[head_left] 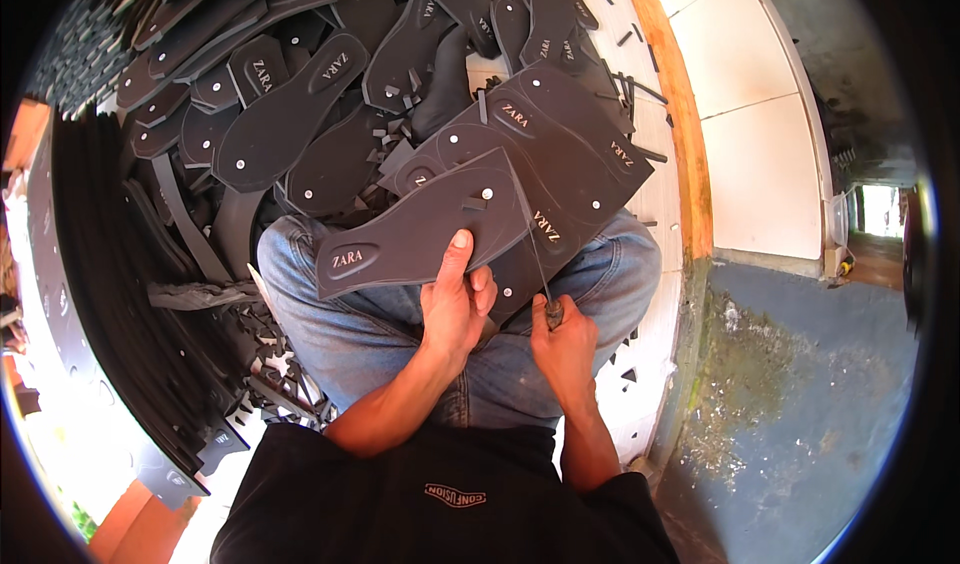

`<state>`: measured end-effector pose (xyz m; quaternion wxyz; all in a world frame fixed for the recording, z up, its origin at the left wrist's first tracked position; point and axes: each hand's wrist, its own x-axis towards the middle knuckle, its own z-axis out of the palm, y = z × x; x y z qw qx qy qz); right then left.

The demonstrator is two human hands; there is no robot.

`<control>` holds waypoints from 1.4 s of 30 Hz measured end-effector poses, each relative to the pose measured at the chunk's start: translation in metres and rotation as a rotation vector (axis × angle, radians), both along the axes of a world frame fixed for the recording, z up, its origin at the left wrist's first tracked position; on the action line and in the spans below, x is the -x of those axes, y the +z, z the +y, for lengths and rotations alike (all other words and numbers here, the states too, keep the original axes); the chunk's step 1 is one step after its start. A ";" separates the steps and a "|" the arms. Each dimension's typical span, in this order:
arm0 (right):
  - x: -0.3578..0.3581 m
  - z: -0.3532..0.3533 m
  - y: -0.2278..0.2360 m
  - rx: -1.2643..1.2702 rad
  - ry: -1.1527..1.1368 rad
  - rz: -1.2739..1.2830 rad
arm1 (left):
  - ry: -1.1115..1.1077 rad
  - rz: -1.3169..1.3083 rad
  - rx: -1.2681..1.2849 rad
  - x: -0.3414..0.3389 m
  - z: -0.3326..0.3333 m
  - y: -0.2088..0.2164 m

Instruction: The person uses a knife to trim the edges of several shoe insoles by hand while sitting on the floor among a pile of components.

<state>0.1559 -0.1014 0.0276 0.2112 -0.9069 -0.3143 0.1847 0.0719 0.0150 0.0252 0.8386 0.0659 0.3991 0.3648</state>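
My left hand (455, 299) grips a dark grey foam sandal sole (400, 226), thumb on top and fingers curled beneath. The sole lies slantwise over my lap, with a white dot near its wide end. In my right hand (566, 352) is a thin, long-bladed knife (554, 314), its handle inside my closed fingers. The narrow blade points away from me and runs along the sole's right edge. Under the sole, across my knees, rests a larger dark foam sheet (580, 139) with sole outlines and white dots marked on it.
Beyond my knees lies a heap of cut soles (290, 114). A tall stack of dark foam sheets (130, 294) stands at the left, with offcuts (285, 389) beside it. A wooden strip (680, 114) edges the tiled floor on the right, above a grey floor (800, 384).
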 end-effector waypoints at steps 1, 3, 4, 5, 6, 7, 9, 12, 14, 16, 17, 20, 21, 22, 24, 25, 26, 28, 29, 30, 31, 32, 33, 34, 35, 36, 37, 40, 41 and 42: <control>0.000 0.001 0.000 -0.010 0.006 0.009 | -0.016 -0.024 -0.015 0.003 0.000 -0.002; 0.003 0.003 0.000 -0.029 0.016 0.032 | -0.048 -0.069 -0.044 0.013 -0.002 -0.009; 0.005 0.004 0.000 -0.012 0.015 0.033 | -0.058 -0.073 -0.047 0.016 -0.004 -0.011; 0.006 0.006 0.001 0.004 0.014 0.034 | -0.068 -0.077 -0.050 0.019 -0.007 -0.013; 0.008 0.009 0.001 0.019 0.012 0.036 | -0.079 -0.080 -0.055 0.022 -0.008 -0.014; 0.008 0.011 0.000 0.013 0.011 0.036 | -0.065 -0.088 -0.050 0.023 -0.010 -0.014; 0.007 0.015 -0.003 -0.003 0.008 0.033 | -0.040 -0.107 -0.044 0.025 -0.014 -0.013; 0.011 0.021 -0.010 -0.084 0.014 -0.006 | -0.088 -0.142 -0.078 0.032 -0.017 -0.021; 0.005 0.027 -0.011 -0.088 0.060 -0.035 | -0.122 -0.168 -0.128 0.037 -0.021 -0.024; -0.004 0.037 -0.012 -0.122 0.125 -0.045 | -0.151 -0.157 -0.136 0.043 -0.026 -0.026; -0.010 0.046 -0.010 -0.151 0.165 -0.044 | -0.165 -0.138 -0.116 0.046 -0.030 -0.027; -0.028 0.063 -0.021 -0.161 0.184 0.050 | -0.240 -0.153 -0.115 0.073 -0.057 -0.030; -0.026 0.069 -0.024 -0.153 0.176 0.106 | -0.268 -0.161 -0.125 0.084 -0.060 -0.032; -0.026 0.068 -0.020 -0.312 0.100 0.390 | -0.309 -0.132 -0.136 0.089 -0.057 -0.036; -0.027 0.061 -0.001 -0.281 -0.054 0.793 | -0.377 -0.062 -0.138 0.101 -0.059 -0.041; -0.028 0.059 0.006 -0.263 -0.121 0.993 | -0.395 -0.050 -0.137 0.103 -0.060 -0.045; -0.026 0.049 0.002 -0.202 -0.004 0.995 | -0.412 -0.039 -0.135 0.106 -0.062 -0.051; -0.022 0.034 -0.005 -0.134 0.149 1.020 | -0.524 0.035 -0.148 0.118 -0.061 -0.051; -0.016 0.027 -0.007 -0.146 0.189 0.981 | -0.429 0.114 -0.201 0.122 -0.052 -0.050; -0.012 0.020 -0.006 -0.143 0.199 0.999 | -0.337 0.187 -0.239 0.123 -0.042 -0.048; -0.007 0.011 -0.006 -0.132 0.208 1.025 | -0.233 0.209 -0.226 0.127 -0.027 -0.044; -0.002 0.002 -0.007 -0.122 0.216 1.052 | -0.133 0.229 -0.217 0.130 -0.012 -0.039; 0.004 -0.008 -0.008 -0.128 0.233 1.061 | -0.030 0.196 -0.176 0.134 0.015 -0.029; 0.012 -0.017 -0.008 -0.134 0.251 1.066 | 0.027 0.254 -0.171 0.137 0.037 -0.024; 0.020 -0.022 -0.005 -0.146 0.272 1.068 | 0.085 0.310 -0.173 0.138 0.054 -0.019; 0.029 -0.027 -0.003 -0.142 0.238 1.073 | 0.042 0.304 -0.206 0.137 0.061 -0.020; 0.033 -0.024 -0.003 -0.155 0.231 0.969 | -0.005 0.298 -0.239 0.135 0.067 -0.021; 0.036 -0.010 -0.004 -0.213 0.277 0.480 | -0.221 0.306 -0.262 0.126 0.059 -0.014; 0.035 -0.004 -0.005 -0.200 0.295 0.407 | -0.307 0.312 -0.257 0.121 0.053 -0.007; 0.035 0.000 -0.006 -0.181 0.316 0.335 | -0.357 0.303 -0.280 0.117 0.045 -0.001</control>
